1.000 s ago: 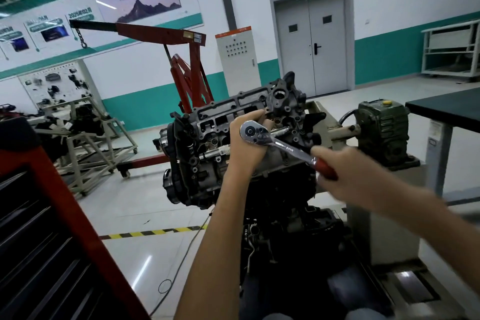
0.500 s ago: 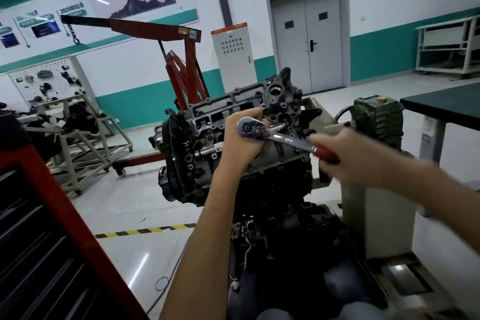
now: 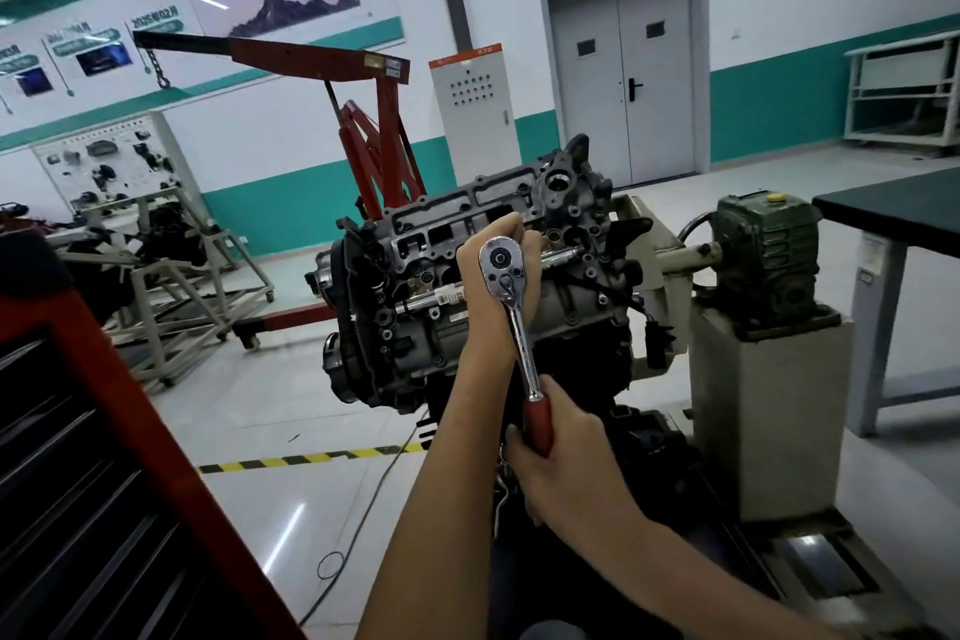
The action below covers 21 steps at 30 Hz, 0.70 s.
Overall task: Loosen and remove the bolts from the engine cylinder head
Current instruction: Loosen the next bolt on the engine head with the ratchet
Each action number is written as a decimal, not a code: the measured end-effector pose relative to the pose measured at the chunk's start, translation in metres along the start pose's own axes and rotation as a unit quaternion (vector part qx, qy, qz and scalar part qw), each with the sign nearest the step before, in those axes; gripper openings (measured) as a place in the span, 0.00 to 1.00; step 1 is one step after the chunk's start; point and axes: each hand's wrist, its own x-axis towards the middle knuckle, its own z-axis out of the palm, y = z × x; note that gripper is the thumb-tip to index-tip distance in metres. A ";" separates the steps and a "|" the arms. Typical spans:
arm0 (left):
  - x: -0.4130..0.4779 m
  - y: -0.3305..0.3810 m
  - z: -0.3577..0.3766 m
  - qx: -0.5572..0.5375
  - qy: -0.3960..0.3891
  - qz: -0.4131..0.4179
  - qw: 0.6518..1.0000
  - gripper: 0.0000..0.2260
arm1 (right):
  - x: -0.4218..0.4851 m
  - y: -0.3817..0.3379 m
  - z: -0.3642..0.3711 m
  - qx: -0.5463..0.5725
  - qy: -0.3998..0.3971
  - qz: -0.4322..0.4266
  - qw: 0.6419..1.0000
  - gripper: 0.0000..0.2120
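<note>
- Your left hand [image 3: 475, 278] cups the drive end of the ratchet [image 3: 521, 343], fingers curled behind it against the cylinder head [image 3: 441, 234]. What they close on back there is hidden.
- Your right hand [image 3: 566, 457] is wrapped tight round the red grip [image 3: 537, 424], thumb along the top. The handle hangs almost straight down from the drive end.
- The cylinder head sits tilted toward you on the engine at the left end of the stand [image 3: 769, 405], with the gearbox [image 3: 763, 244] on the stand's top at the right. The bolt you are working is behind the drive end and cannot be seen.
- This looks like a loosening stroke on one bolt. How many bolts are left cannot be judged from here.
- Push the drive end square into the bolt with your left palm. A socket that rocks is likely to round the bolt or slip off.
- Pull with your right hand in a flat arc, at a right angle to the bolt's line. Do not lever the handle toward or away from the cylinder head.
- Hold the grip near its end for leverage, and pull steadily, not in jerks.
- Keep your left knuckles clear of the sharp casting edges just beside them, in case the bolt breaks free suddenly.
- Once it turns easily, short strokes should do.
</note>
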 end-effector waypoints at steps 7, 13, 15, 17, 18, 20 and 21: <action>0.006 0.001 -0.020 -0.025 -0.097 -0.008 0.995 0.09 | 0.055 -0.039 -0.127 -0.370 -0.148 -0.119 0.909 0.16; 0.001 0.002 -0.003 -0.007 -0.035 -0.012 0.999 0.16 | 0.070 -0.041 -0.147 -0.480 -0.113 -0.148 0.858 0.04; -0.002 0.000 0.001 -0.036 0.002 -0.036 0.999 0.16 | 0.044 -0.019 -0.118 -0.381 -0.067 -0.111 0.915 0.07; -0.002 0.001 0.004 -0.053 0.024 -0.038 0.998 0.17 | 0.020 -0.005 -0.078 -0.261 -0.006 -0.073 0.962 0.08; -0.002 0.002 0.005 -0.048 0.032 -0.030 0.998 0.18 | 0.012 -0.001 -0.056 -0.188 0.003 -0.044 0.981 0.09; -0.002 0.003 0.006 -0.019 0.036 -0.013 0.999 0.20 | 0.003 0.003 -0.017 -0.065 0.003 -0.010 0.998 0.12; -0.002 0.001 0.005 -0.007 0.032 -0.007 0.999 0.20 | 0.001 0.005 -0.007 -0.041 0.006 -0.014 0.999 0.13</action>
